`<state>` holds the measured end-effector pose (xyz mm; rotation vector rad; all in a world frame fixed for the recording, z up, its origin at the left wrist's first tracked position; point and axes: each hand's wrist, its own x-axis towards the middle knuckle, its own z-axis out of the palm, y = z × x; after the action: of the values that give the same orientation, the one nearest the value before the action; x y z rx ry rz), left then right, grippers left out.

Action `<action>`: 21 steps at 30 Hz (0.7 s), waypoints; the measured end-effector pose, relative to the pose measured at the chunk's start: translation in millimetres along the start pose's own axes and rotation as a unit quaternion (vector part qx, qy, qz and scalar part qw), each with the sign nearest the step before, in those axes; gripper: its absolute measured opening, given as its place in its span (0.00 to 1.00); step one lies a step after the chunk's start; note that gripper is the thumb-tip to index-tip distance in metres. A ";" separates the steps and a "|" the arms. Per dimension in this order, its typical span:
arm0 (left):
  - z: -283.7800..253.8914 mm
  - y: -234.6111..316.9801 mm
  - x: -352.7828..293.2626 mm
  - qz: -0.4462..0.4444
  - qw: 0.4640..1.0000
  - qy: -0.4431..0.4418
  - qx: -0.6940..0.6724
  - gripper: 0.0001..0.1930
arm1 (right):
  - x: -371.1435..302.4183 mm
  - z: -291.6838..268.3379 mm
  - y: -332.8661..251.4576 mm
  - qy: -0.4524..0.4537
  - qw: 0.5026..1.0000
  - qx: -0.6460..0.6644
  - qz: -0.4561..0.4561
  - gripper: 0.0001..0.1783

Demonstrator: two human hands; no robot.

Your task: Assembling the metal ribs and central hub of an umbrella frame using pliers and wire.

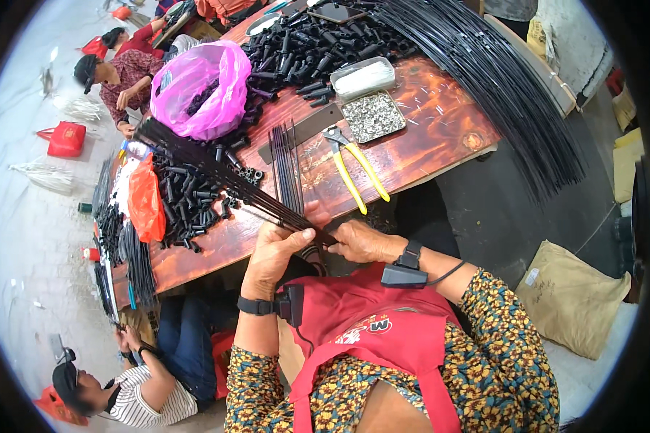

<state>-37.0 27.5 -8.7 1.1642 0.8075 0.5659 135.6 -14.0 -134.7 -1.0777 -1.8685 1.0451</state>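
Note:
A bundle of thin black rods (249, 193) slants across the table's front edge, its far end pointing up and left. My left hand (273, 249) is closed around it close to its lower end, thumb on top. Just to the right, my right hand (362, 242) has its fingers curled around the lower end of the same rods. Beyond my hands, a second group of black rods (287, 169) lies on the table. Yellow-handled pliers (354, 167) rest to the right of it, jaws pointing away from me.
The wooden table (451, 119) bears heaps of black tubular parts (332, 50), a pink plastic bag (235, 79), a tray of small metal pieces (373, 117) and a clear box of white sticks (363, 81). Long black rods (498, 94) overhang its right side. People sit at the left; a sack (572, 299) lies right.

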 end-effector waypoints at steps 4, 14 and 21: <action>-15.7 0.5 -23.0 0.007 0.991 0.103 0.084 0.20 | 2.3 -7.3 0.6 -0.046 0.997 -0.023 0.056 0.10; -16.9 30.7 -35.3 0.101 0.987 0.110 0.065 0.19 | 0.7 -1.9 58.1 0.032 0.996 -0.082 -0.027 0.15; -1.5 55.5 -13.1 0.155 0.986 0.025 0.057 0.35 | -10.3 -12.0 63.6 -0.111 0.982 -0.091 0.124 0.18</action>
<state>-45.1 35.8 47.1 1.3979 0.7135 0.8166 169.9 0.4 -188.6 -1.3770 -2.0776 1.1943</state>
